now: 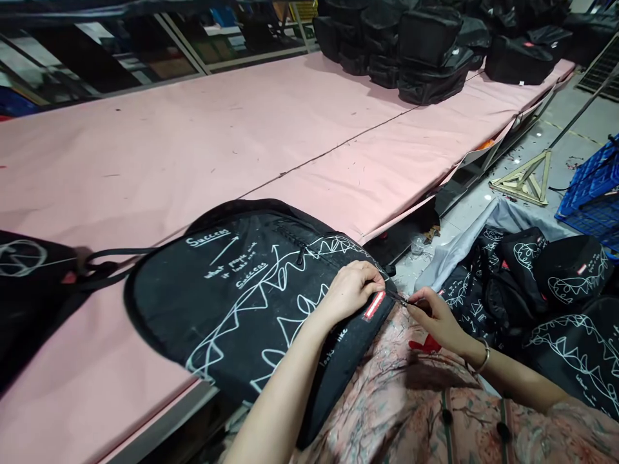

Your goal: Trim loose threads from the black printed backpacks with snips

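Observation:
A black backpack (207, 309) printed with white scribbles and the word "Success" lies over the table's front edge, its near part hanging toward my lap. My left hand (355, 290) is closed in a pinch on the backpack's fabric, just above a small red-and-white label (374, 306). A pair of small dark thread snips (399, 299) is in my right hand (435, 319), tips pointing at the fabric beside my left fingertips. Whether a thread lies between the blades is too small to tell.
The pink-covered table (145, 154) carries another black bag (33, 290) at left and stacked black bags (425, 45) at the far end. Right of me, a grey-lined container (449, 251) holds several printed bags. Beyond stand a blue crate (587, 193) and a triangular stand base (525, 179).

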A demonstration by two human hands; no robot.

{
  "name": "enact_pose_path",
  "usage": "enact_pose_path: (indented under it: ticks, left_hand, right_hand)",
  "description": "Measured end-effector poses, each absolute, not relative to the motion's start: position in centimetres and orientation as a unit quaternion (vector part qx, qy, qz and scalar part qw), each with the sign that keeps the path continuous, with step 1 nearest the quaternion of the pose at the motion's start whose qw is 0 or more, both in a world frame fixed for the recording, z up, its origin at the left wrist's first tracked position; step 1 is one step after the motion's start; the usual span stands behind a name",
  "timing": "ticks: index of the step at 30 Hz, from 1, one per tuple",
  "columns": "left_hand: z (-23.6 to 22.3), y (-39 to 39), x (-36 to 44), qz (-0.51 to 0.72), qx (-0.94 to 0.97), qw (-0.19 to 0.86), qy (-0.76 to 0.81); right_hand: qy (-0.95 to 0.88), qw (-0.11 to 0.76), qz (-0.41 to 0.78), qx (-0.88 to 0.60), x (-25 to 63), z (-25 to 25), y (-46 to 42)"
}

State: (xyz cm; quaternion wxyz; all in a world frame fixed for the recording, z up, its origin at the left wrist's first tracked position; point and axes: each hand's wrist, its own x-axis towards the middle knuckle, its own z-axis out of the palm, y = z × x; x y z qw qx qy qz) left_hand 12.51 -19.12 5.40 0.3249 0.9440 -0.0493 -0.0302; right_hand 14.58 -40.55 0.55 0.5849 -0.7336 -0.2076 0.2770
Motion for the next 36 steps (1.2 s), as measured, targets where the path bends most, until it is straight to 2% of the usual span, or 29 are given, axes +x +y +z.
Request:
enact_pose_path:
  ticks: [11, 20, 26, 30, 33, 36]
  left_hand:
    - [6.1, -19.4, 12.7, -0.031, 0.936, 0.351, -0.024]
    - [6.1, -19.5, 12.5, -0.021, 0.936, 0.35, -0.022]
    - [5.9, -19.6, 12.5, 0.004, 0.929, 0.37, 0.001]
    - [6.0, -19.6, 12.2, 0.076, 0.908, 0.402, 0.096]
    - [6.2, -18.9, 10.9, 0.149, 0.902, 0.357, 0.193]
    - [6.3, -18.3, 8.5, 0.224, 0.922, 0.274, 0.16]
  right_hand:
    - [-0.261, 0.534, 0.237, -0.769, 14.9, 1.9, -40.4]
    - [-0.331, 0.45, 0.215, -0.801, 16.2, 2.1, -38.8]
    - [-0.356, 0.461, 0.208, -0.786, 16.9, 2.3, -38.9]
    - [-0.325, 0.499, 0.232, -0.769, 16.7, 1.5, -39.4]
    - [-0.307, 0.536, 0.234, -0.75, 16.3, 0.6, -40.1]
    - [-0.339, 0.542, 0.21, -0.74, 15.8, -0.2, -41.2]
